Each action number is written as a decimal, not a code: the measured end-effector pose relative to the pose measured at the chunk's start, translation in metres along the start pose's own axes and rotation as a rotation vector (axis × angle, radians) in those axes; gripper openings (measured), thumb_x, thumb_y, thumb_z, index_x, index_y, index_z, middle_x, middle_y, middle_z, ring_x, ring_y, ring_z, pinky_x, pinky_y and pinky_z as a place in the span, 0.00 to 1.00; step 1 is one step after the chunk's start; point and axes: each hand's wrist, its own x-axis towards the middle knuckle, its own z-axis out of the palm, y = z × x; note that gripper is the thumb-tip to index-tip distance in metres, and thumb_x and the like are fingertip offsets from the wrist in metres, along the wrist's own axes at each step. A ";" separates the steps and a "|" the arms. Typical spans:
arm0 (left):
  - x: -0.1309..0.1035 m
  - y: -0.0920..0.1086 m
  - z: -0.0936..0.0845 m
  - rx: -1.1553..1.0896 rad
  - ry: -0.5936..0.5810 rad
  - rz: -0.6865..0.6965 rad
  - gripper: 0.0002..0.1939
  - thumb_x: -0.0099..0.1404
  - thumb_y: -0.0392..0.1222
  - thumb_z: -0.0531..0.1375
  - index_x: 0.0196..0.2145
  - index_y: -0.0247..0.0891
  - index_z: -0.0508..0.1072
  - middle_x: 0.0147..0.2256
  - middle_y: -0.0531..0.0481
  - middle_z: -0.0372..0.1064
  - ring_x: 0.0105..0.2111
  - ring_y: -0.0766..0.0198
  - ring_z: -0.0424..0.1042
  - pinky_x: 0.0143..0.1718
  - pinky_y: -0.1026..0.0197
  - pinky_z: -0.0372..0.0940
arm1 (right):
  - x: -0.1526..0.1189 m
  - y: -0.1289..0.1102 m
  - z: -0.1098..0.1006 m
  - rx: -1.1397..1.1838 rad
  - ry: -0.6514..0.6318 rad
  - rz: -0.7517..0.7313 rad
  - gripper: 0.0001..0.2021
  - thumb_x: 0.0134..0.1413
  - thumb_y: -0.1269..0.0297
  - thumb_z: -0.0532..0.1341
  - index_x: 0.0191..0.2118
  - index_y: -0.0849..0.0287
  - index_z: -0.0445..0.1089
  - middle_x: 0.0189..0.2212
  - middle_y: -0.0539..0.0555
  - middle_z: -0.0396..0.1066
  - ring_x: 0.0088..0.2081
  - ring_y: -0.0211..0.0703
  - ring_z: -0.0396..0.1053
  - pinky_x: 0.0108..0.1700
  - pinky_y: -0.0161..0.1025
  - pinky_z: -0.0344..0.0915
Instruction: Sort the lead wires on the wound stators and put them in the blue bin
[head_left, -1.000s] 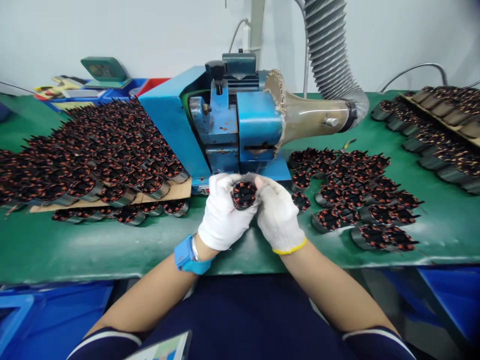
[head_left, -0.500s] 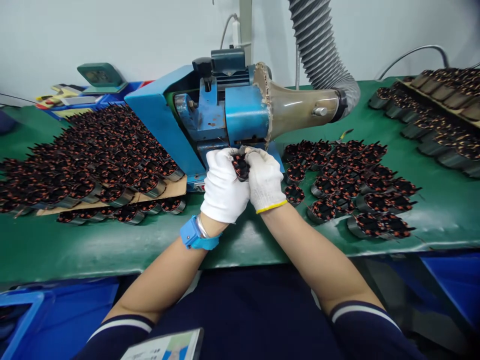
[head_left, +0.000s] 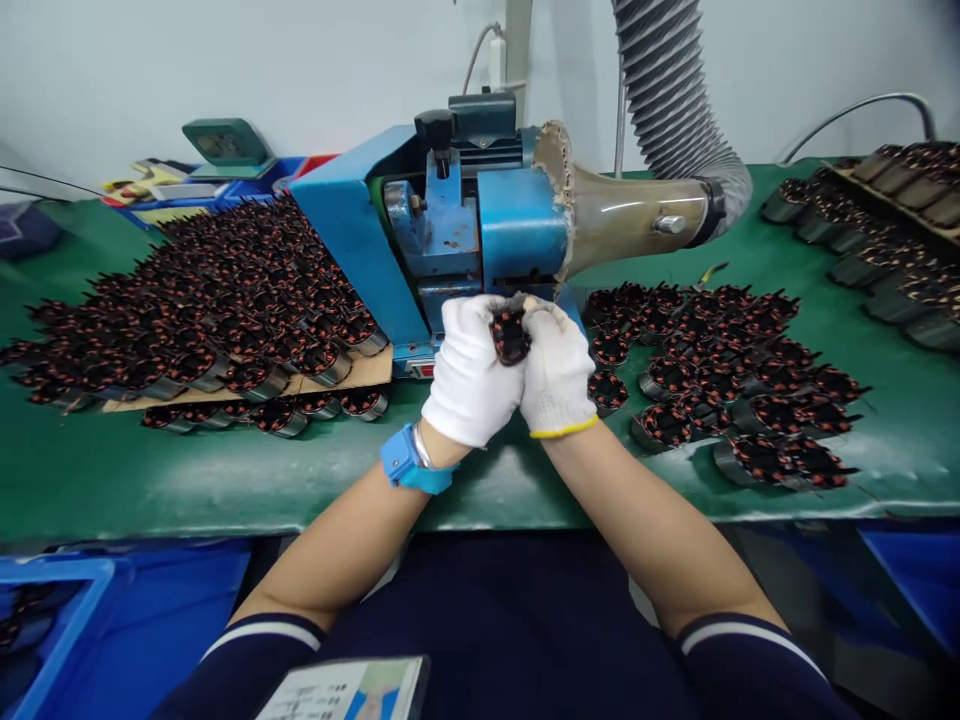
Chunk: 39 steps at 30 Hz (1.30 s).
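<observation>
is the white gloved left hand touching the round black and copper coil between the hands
Touching: the head view shows the white-gloved left hand closed against the coil, no gap between.

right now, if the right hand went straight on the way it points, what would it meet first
Past the wound core it helps hold, the right hand would probably meet the front of the blue machine, below its rounded cover; one view leaves the gap's depth unclear.
</observation>
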 end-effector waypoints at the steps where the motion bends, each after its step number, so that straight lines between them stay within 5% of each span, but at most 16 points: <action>1: -0.006 -0.003 -0.003 -0.033 0.010 0.058 0.20 0.60 0.42 0.62 0.47 0.38 0.61 0.43 0.44 0.60 0.43 0.60 0.70 0.47 0.55 0.68 | -0.010 -0.002 -0.005 0.013 -0.023 0.018 0.09 0.55 0.60 0.57 0.35 0.59 0.71 0.30 0.50 0.74 0.35 0.38 0.71 0.42 0.37 0.70; 5: -0.034 -0.014 -0.015 -0.193 -0.052 0.176 0.26 0.55 0.45 0.67 0.47 0.40 0.60 0.46 0.44 0.63 0.45 0.59 0.71 0.47 0.54 0.69 | -0.048 -0.012 -0.037 -0.054 -0.229 0.007 0.14 0.61 0.55 0.55 0.42 0.57 0.73 0.37 0.54 0.76 0.40 0.44 0.74 0.45 0.41 0.71; 10: -0.046 -0.024 -0.017 -0.449 -0.222 0.119 0.29 0.57 0.45 0.65 0.51 0.43 0.55 0.51 0.40 0.64 0.50 0.57 0.71 0.50 0.52 0.69 | -0.062 -0.019 -0.066 -0.583 -0.332 -0.434 0.14 0.54 0.66 0.63 0.48 0.55 0.71 0.46 0.56 0.73 0.47 0.47 0.72 0.52 0.46 0.69; 14: -0.044 -0.025 -0.019 -0.429 -0.244 0.090 0.29 0.56 0.45 0.65 0.51 0.43 0.56 0.49 0.42 0.67 0.49 0.57 0.72 0.51 0.51 0.69 | -0.055 -0.028 -0.071 -0.871 -0.411 -0.697 0.18 0.52 0.68 0.62 0.51 0.56 0.67 0.48 0.59 0.72 0.50 0.51 0.70 0.53 0.52 0.68; 21: -0.043 -0.018 -0.023 -0.347 -0.320 0.028 0.28 0.55 0.39 0.65 0.50 0.44 0.57 0.47 0.46 0.69 0.45 0.60 0.74 0.49 0.55 0.69 | -0.037 -0.042 -0.080 -1.118 -0.609 -0.922 0.17 0.53 0.73 0.57 0.49 0.58 0.68 0.39 0.57 0.75 0.41 0.49 0.71 0.51 0.53 0.68; 26: -0.041 -0.016 -0.025 -0.354 -0.380 -0.037 0.27 0.55 0.40 0.65 0.49 0.44 0.57 0.44 0.46 0.70 0.42 0.59 0.75 0.46 0.54 0.71 | -0.036 -0.044 -0.080 -1.181 -0.602 -0.961 0.17 0.54 0.72 0.58 0.50 0.56 0.69 0.41 0.57 0.75 0.40 0.48 0.71 0.52 0.56 0.66; 30: -0.039 -0.015 -0.028 -0.329 -0.446 -0.010 0.25 0.56 0.40 0.65 0.47 0.45 0.58 0.43 0.48 0.70 0.41 0.60 0.75 0.44 0.56 0.71 | -0.036 -0.047 -0.076 -1.144 -0.608 -0.984 0.11 0.54 0.73 0.59 0.41 0.52 0.73 0.38 0.54 0.76 0.38 0.46 0.71 0.55 0.58 0.64; 33: -0.037 -0.011 -0.027 -0.342 -0.453 -0.066 0.24 0.56 0.42 0.65 0.46 0.44 0.58 0.42 0.49 0.69 0.39 0.61 0.75 0.42 0.57 0.71 | -0.035 -0.045 -0.080 -0.974 -0.579 -0.847 0.06 0.53 0.71 0.60 0.36 0.54 0.73 0.35 0.54 0.75 0.38 0.46 0.72 0.53 0.54 0.66; 36: -0.037 -0.006 -0.023 -0.386 -0.306 -0.204 0.26 0.55 0.45 0.67 0.45 0.43 0.57 0.41 0.49 0.68 0.38 0.62 0.74 0.41 0.56 0.72 | -0.038 -0.033 -0.085 -0.608 -0.372 -0.332 0.04 0.55 0.65 0.60 0.36 0.56 0.70 0.33 0.54 0.72 0.35 0.43 0.71 0.38 0.43 0.70; 39: -0.036 -0.004 -0.020 -0.408 -0.200 -0.254 0.27 0.55 0.45 0.67 0.46 0.42 0.57 0.41 0.48 0.67 0.39 0.61 0.73 0.44 0.54 0.72 | -0.045 -0.015 -0.080 -0.127 -0.161 0.152 0.09 0.54 0.57 0.62 0.34 0.56 0.68 0.29 0.50 0.69 0.27 0.37 0.68 0.25 0.34 0.64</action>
